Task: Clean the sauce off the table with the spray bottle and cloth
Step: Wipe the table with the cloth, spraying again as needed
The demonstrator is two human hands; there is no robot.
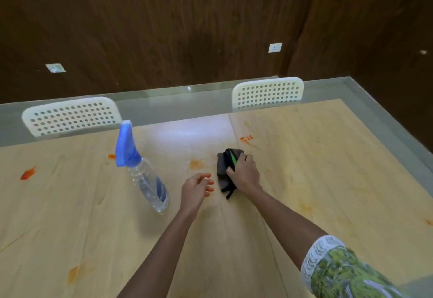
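Near the left edge of the pale wooden table point(93, 227), one bright orange-red sauce smear point(27, 173) lies on the surface, with a fainter orange patch point(73, 273) toward the near left corner. A small orange spot point(112, 156) sits just left of the one spray bottle point(143, 168), a clear bottle with a blue trigger head that stands on the surface left of centre, closer to the far edge.

Right of the bottle, a pale, rubbed orange stain point(195, 164) marks the middle of the table. The left hand point(196, 188) hovers just near of it, fingers loosely curled and holding nothing. Beside it the right hand point(244, 173) grips the one cloth point(226, 168), a bunched grey and black cloth with a green stripe, pressed to the surface near the centre seam. The right arm wears a green-and-white patterned sleeve point(339, 272).

Further right, a thin red smear point(246, 138) lies toward the far edge, a faint orange stain point(305, 208) lies nearer, and a small mark point(428, 222) touches the right edge. That makes eight sauce marks visible.

Two white perforated chairs point(70, 117) point(268, 93) stand behind the far edge. The floor point(175, 100) beyond is glossy grey; the walls point(164, 28) are dark wood panelling with several white sockets point(275, 47).
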